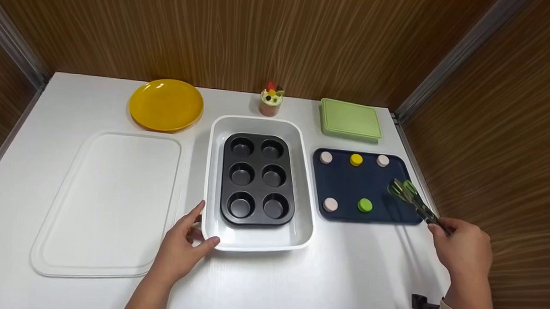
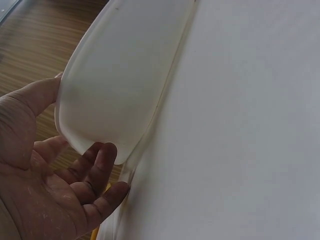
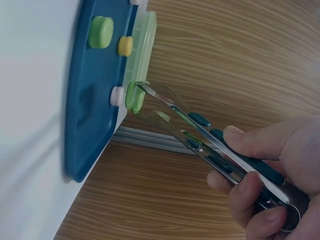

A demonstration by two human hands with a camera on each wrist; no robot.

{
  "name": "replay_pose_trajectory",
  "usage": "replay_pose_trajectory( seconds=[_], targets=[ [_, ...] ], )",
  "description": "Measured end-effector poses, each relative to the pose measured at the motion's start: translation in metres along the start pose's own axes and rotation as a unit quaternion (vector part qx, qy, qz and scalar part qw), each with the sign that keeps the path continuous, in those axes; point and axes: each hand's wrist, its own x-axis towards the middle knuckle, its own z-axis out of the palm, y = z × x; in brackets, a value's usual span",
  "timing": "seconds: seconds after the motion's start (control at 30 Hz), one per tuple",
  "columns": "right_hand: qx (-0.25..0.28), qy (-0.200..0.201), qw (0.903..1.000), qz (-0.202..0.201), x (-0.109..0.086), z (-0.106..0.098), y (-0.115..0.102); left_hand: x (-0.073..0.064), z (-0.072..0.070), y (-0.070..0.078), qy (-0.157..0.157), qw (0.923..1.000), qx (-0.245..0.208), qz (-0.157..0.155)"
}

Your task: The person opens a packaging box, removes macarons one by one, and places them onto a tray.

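Observation:
My left hand (image 1: 180,247) grips the near left corner of a white rectangular box (image 1: 306,210), thumb at the near rim and fingers against the outer wall. Inside the box lies a black muffin pan (image 1: 258,183) with empty cups. My right hand (image 1: 464,248) holds a pair of tongs (image 3: 210,155) with dark green grips. Between the tong tips is a green macaron (image 3: 134,96), raised above the right end of a dark blue tray (image 1: 347,182). Several macarons stay on that tray: pale pink ones, a yellow one (image 1: 356,159) and another green one (image 1: 365,205).
Left of the box a white lid (image 1: 108,199) lies flat. Behind are a yellow plate (image 1: 167,105), a fruit-topped dessert cup (image 1: 270,101) and a light green lidded box (image 1: 351,119). Wood-grain panels (image 1: 242,39) wall the table at the back and sides.

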Motion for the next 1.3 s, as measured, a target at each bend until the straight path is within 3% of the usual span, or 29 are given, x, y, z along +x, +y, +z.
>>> replay_pose_trajectory(
  seconds=[0.77, 0.9, 1.0, 1.1, 1.2, 1.3],
  targets=[
    [-0.02, -0.024, 0.9992, 0.025, -0.011, 0.009, 0.022, -0.002, 0.001, 0.002, -0.001, 1.0, 0.005, -0.001],
    [-0.012, -0.041, 0.9978, 0.05, -0.013, 0.009, 0.023, -0.003, -0.002, 0.002, -0.003, 0.9999, 0.009, -0.006],
    [0.008, -0.044, 0.996, 0.077, -0.006, 0.007, 0.022, -0.003, -0.003, 0.003, 0.0, 0.9999, 0.015, -0.008],
    [0.032, -0.022, 0.9953, 0.089, 0.009, 0.009, 0.022, -0.003, -0.003, 0.003, 0.005, 0.9998, 0.015, -0.011],
    [0.048, -0.003, 0.9948, 0.089, 0.028, 0.021, 0.027, -0.004, -0.002, 0.003, 0.008, 0.9998, 0.014, -0.013],
    [0.056, -0.013, 0.9936, 0.097, 0.044, 0.037, 0.037, -0.003, -0.001, 0.002, 0.008, 0.9999, 0.011, -0.009]
  ],
)
